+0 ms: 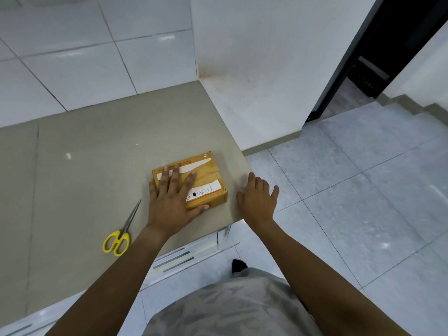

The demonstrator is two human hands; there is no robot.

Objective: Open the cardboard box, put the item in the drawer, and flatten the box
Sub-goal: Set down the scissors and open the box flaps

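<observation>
Cardboard box (pixel 204 180): brown, sealed with tape, white labels on top, lying under the left hand.
Left hand (pixel 169 200): flat, fingers spread on the lid.
Right hand (pixel 258 198): open, just beside the box.
Scissors (pixel 121 232): yellow-handled, left of the left hand.

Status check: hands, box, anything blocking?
Left hand flat on box, grip open. Right hand open on counter beside it. Box still taped shut. Scissors untouched, nothing blocking.

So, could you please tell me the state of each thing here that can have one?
cardboard box: closed, taped, flat on the counter.
scissors: closed, lying untouched.
left hand: open, fingers spread on the box top.
right hand: open, beside the box.
</observation>
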